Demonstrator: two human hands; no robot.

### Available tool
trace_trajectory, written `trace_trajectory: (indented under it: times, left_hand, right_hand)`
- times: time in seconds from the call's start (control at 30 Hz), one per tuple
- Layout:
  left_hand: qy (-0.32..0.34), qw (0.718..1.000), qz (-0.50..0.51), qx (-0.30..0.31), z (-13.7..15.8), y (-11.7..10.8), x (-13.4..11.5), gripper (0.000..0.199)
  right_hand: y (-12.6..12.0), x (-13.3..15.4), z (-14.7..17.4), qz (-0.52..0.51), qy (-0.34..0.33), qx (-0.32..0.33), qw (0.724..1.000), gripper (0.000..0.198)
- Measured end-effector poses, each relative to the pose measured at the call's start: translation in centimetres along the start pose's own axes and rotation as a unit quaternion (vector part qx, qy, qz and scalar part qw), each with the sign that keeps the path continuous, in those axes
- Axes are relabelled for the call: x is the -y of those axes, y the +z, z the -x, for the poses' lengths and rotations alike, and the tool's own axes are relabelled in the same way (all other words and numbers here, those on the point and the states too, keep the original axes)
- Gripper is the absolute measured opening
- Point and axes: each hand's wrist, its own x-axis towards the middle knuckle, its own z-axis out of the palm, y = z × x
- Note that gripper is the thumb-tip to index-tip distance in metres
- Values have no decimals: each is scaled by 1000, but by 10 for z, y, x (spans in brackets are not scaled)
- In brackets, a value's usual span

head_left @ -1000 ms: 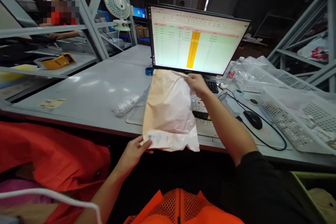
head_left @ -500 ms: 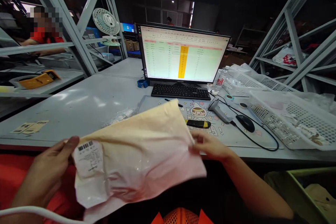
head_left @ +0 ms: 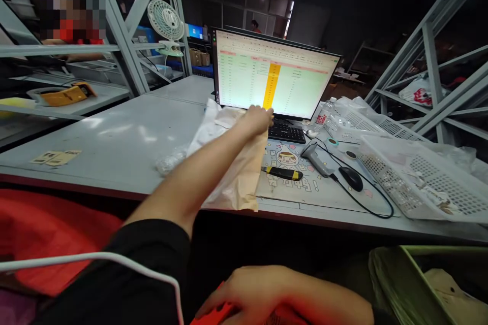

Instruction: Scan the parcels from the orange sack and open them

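Note:
My left hand (head_left: 261, 119) reaches across to the far right corner of a cream and white mailing bag (head_left: 247, 172), its fingers curled closed over the bag's edge. The bag lies on the desk, covering part of the black keyboard (head_left: 287, 133). My left forearm hides some of it. Low in the picture, my right hand (head_left: 255, 289) rests over an orange-red item with holes (head_left: 213, 315), close to my body. The fingers I can see there are stretched out; others are cut off by the frame. Beside the bag lies a black and yellow box cutter (head_left: 284, 172).
A monitor (head_left: 274, 76) stands behind the keyboard. To the right are a barcode scanner (head_left: 318, 160), a mouse (head_left: 351, 179) and white plastic baskets (head_left: 423, 177). A green bin (head_left: 392, 274) sits below the desk. A white cable (head_left: 114, 256) crosses my left sleeve.
The mailing bag has gone from in front of my body, held by both hands, onto the desk. My left hand has moved forward and right; my right hand has released the bag and dropped.

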Motion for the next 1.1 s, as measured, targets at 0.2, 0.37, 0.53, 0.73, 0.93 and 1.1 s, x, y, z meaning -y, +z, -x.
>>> trace_trajectory:
  times: [0.2,0.37,0.53,0.73,0.93,1.1]
  left_hand:
    - [-66,989,-43,126,73,82,-2,78]
    - [16,978,-44,204,113,78,-10,77]
    - [32,970,-63,232,159,87,-8,80]
    - [5,982,-98,160,181,100,2,75]
    - [55,988,-99,104,195,100,13,73]
    - [73,985,-88,126,196,93,15,70]
  right_hand:
    - [-62,0,120,-57,30,-387,920,40]
    - [-145,-40,131,25,105,-551,827,36]
    - [-239,-64,75,129,280,-591,745,30]
    - [-283,-72,43,90,286,-571,765,32]
    - [-293,-80,72,82,295,-594,744,23]
    - [-295,-89,113,89,307,-613,722,21]
